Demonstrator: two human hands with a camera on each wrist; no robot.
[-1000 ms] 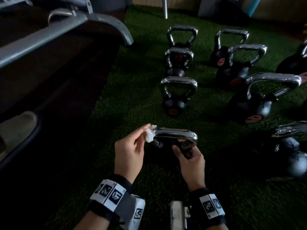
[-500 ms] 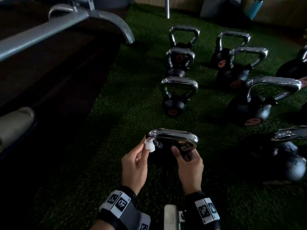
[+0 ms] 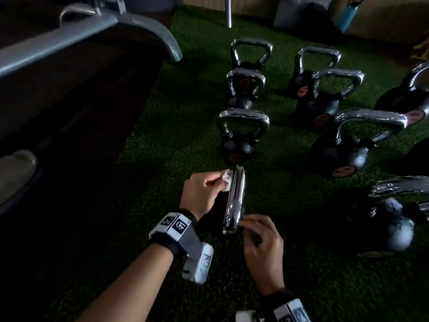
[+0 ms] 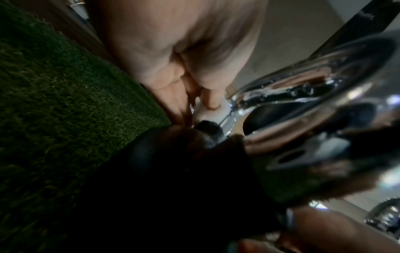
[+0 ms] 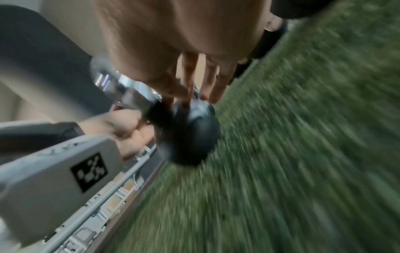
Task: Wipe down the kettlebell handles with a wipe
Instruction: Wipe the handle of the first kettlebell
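- The step in hand is wiping: the left hand (image 3: 200, 194) pinches a small crumpled white wipe (image 3: 226, 182) between thumb and fingertips and presses it against the far end of the shiny chrome handle (image 3: 235, 201) of the nearest black kettlebell, just below centre of the head view.
- The right hand (image 3: 262, 242) has its fingers curled round the near end of that handle, where it meets the black ball (image 5: 188, 135); I judge it is steadying or turning the weight. The right wrist view is blurred.
- The kettlebell stands on the green artificial turf floor (image 3: 162, 135), its handle running away from the viewer.
- Next, I judge, the wipe must run along the rest of the bar and round its underside, then go on to the next black kettlebell with a chrome handle (image 3: 241, 133), just beyond.
- More such kettlebells stand in rows toward the upper right; whether their handles are wiped I cannot tell.
- No container shows plainly; a teal bottle (image 3: 348, 13) hangs at the upper right, its contents hidden.
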